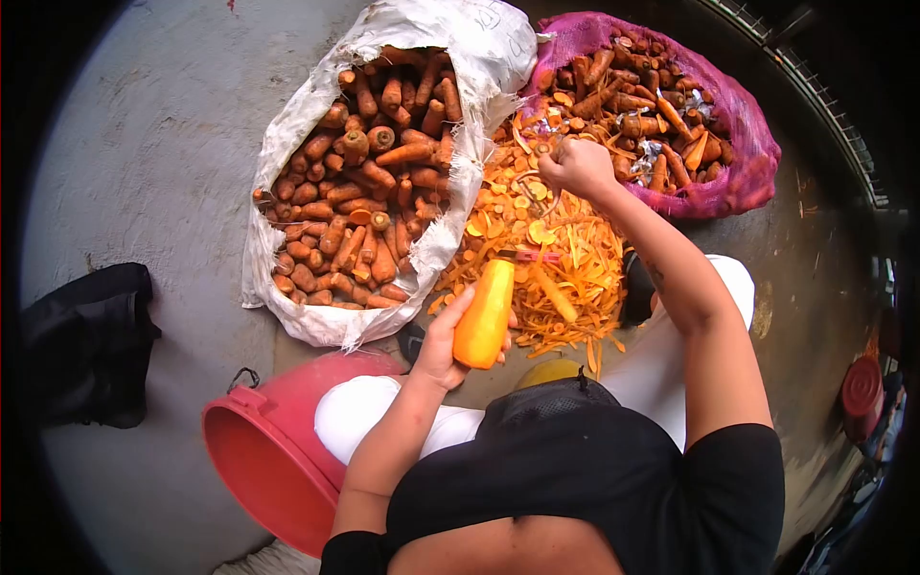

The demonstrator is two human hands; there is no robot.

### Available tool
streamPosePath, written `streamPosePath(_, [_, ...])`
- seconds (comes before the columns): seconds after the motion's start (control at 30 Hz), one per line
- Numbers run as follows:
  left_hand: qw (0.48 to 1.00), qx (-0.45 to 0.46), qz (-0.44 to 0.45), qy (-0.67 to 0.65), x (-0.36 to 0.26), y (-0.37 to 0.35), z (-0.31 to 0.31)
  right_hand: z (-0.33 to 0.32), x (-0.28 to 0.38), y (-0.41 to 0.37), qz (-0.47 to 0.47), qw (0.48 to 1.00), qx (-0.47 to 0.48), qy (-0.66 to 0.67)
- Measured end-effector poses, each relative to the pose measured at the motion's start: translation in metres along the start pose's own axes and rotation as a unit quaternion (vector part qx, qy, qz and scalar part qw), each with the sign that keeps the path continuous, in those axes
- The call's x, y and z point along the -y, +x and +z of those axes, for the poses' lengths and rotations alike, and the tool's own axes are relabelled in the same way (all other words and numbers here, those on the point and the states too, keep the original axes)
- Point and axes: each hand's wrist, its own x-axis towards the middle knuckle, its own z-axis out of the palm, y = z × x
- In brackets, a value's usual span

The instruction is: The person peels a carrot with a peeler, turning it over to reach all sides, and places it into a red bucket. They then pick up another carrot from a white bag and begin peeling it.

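Fingers of the left hand are wrapping round a smooth bright-orange peeled carrot, gripping its lower half and holding it nearly upright, tip pointing away from the body. That carrot is hovering right at the near edge of the heap of orange carrot peelings, just above the person's white-clad knees.

The right hand is reaching further out, over the far side of the peelings. Its fingers are clenching into a fist around something small, and honestly I can't tell what it is, it's too hidden in the hand. A thin curl is dangling just under that fist.

Stuff sitting around:
- a white woven plastic sack is lying open on the left of the peelings, stuffed with dirty unpeeled carrots
- a magenta mesh bag is lying on the far right with more rough carrots and scraps in it, its edge touching the peel heap
- a red plastic bucket is lying tipped beside the left knee, near the sack's bottom end
- a small pink-handled thing is resting on the peelings just past the carrot's tip
- a black cloth bag is slumping on the grey concrete floor, well apart from everything else on the left

Everything is sitting straight on that floor.
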Motion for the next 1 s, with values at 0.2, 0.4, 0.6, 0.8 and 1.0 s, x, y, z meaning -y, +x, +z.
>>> streamPosePath(0.2, [0.997,-0.019,0.016,-0.07,-0.009,0.012,-0.008,-0.011,0.077,-0.044,-0.202,0.96,-0.032,0.192])
streamPosePath(0.4, [0.988,-0.121,0.012,-0.09,-0.005,0.022,0.002,-0.007,0.099,-0.07,-0.349,0.917,-0.087,0.172])
streamPosePath(0.6, [0.997,-0.055,0.008,-0.056,-0.002,0.021,-0.011,0.009,0.076,-0.05,-0.191,0.962,-0.026,0.193])
streamPosePath(0.8, [0.995,0.069,-0.046,-0.06,-0.003,0.009,-0.009,0.031,-0.031,0.019,0.049,0.997,0.055,-0.015])
streamPosePath(1.0, [0.992,0.097,0.015,-0.084,-0.015,0.015,-0.01,0.1,-0.074,0.011,0.187,0.96,0.201,0.051])
